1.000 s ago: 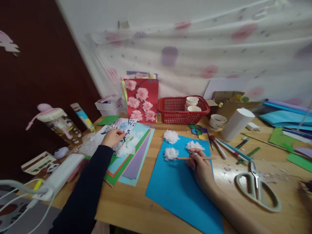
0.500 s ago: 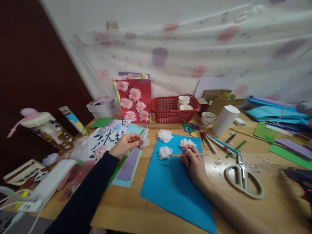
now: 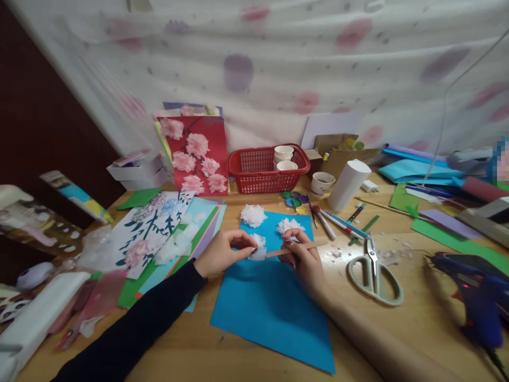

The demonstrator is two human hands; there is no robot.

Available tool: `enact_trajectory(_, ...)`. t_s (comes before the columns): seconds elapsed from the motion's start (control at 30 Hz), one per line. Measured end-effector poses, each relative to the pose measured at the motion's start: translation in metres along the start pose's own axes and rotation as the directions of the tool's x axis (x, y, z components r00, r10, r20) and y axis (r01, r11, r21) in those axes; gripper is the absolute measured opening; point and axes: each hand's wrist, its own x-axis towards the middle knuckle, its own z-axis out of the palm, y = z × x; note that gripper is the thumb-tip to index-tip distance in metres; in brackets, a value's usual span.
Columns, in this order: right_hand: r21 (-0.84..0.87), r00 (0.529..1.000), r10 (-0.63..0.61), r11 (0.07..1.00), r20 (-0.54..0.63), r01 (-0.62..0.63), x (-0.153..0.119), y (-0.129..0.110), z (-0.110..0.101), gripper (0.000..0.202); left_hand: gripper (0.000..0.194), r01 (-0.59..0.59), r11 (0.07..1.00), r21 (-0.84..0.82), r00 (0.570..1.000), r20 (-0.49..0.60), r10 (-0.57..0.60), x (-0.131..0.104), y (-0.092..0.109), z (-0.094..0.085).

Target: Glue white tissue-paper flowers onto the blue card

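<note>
My left hand (image 3: 228,252) pinches a small piece of white tissue paper (image 3: 259,253) above the blue card (image 3: 274,313). From the right, my right hand (image 3: 300,257) grips a thin wooden stick (image 3: 314,245), its tip pointing left at the tissue piece and close to it. Whether the two touch, I cannot tell. On the card's upper part lie a ruffled white paper flower (image 3: 253,215) at the left corner and another white paper flower (image 3: 290,227) beyond my right fingers. A third white flower (image 3: 257,240) is partly hidden behind my left fingers and the tissue.
Scissors (image 3: 374,273) and a blue glue gun (image 3: 473,297) lie to the right. Behind the card stand a red basket (image 3: 258,183) with cups, a small cup (image 3: 322,183) and a white paper roll (image 3: 350,185). A painted sheet (image 3: 131,239) and coloured papers lie left.
My left hand has brought the tissue piece right, over the card, up to the stick's tip. The stick has come away from the left-hand flower. The view has shifted right and down.
</note>
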Motion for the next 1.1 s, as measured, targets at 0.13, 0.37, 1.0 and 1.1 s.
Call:
enact_trajectory(0.13, 0.038, 1.0, 0.003, 0.999, -0.006, -0.003, 0.002, -0.002, 0.0, 0.016, 0.013, 0.04, 0.996, -0.085, 0.999, 0.036, -0.037, -0.003, -0.003, 0.004)
enact_trajectory(0.37, 0.063, 0.999, 0.01, 0.998, -0.048, -0.007, 0.005, 0.003, -0.005, 0.013, 0.026, 0.061, 0.976, -0.207, 0.998, 0.043, -0.054, -0.007, -0.007, 0.006)
enact_trajectory(1.0, -0.063, 0.995, -0.096, 0.994, -0.039, 0.094, 0.0, 0.004, -0.003, 0.015, 0.027, 0.171, 0.923, -0.345, 0.976, -0.071, -0.208, -0.008, -0.003, 0.016)
enact_trajectory(1.1, -0.045, 0.993, -0.082, 0.996, -0.084, 0.078, 0.002, 0.005, -0.004, 0.014, 0.037, 0.141, 0.911, -0.388, 0.987, -0.014, -0.158, -0.008, -0.005, 0.015)
